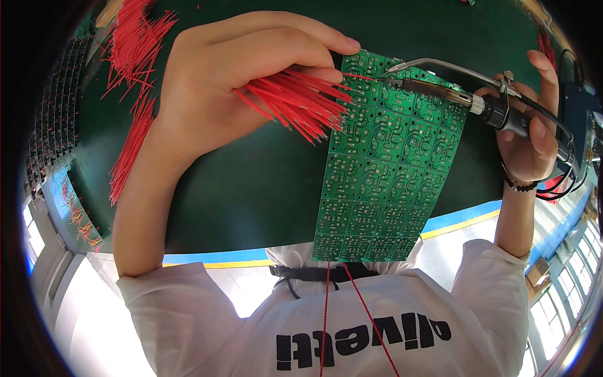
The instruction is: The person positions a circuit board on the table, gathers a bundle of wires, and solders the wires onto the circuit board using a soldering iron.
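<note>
My left hand (204,88) is closed around a bunch of thin red wires (295,103) with bare tips. From its pinched fingertips one single wire (359,76) reaches out over the green circuit board panel (377,182), near the far left corner. My right hand (531,147) grips a soldering iron (433,91) by its dark handle. A curved metal feed tube (440,63) is clamped to the iron. Iron tip, tube end and the single wire's end meet closely over the board; whether they touch I cannot tell. Rows of small solder joints cover the panel.
Loose red wires (135,47) lie in a pile at the far left of the dark green table (245,207), with another bundle (132,151) beside my left forearm. Dark board panels (56,119) stand along the left edge. Black cables (562,179) hang by my right wrist.
</note>
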A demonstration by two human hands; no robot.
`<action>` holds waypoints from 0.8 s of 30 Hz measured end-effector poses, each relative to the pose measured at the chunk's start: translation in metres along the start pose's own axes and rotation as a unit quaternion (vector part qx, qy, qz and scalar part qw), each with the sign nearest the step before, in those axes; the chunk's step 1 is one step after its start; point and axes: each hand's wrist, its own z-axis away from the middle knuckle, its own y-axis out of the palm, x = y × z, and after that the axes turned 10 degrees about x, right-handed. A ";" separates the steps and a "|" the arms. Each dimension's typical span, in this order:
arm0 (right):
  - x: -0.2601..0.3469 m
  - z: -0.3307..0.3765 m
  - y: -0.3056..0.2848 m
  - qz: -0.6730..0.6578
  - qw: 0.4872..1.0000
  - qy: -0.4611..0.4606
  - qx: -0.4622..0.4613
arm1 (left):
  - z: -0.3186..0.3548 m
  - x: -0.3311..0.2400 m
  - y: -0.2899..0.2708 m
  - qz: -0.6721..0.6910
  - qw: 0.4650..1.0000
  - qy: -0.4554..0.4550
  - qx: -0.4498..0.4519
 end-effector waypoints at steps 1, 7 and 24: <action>-0.001 0.000 -0.001 0.000 1.000 0.000 0.000 | 0.000 0.001 0.000 -0.001 1.000 0.003 0.000; -0.002 0.001 -0.004 -0.019 0.999 -0.016 0.030 | -0.001 0.000 0.000 -0.012 1.000 0.007 0.002; -0.001 -0.003 0.006 0.022 1.000 -0.019 -0.008 | -0.001 -0.001 0.000 -0.032 0.999 0.019 0.000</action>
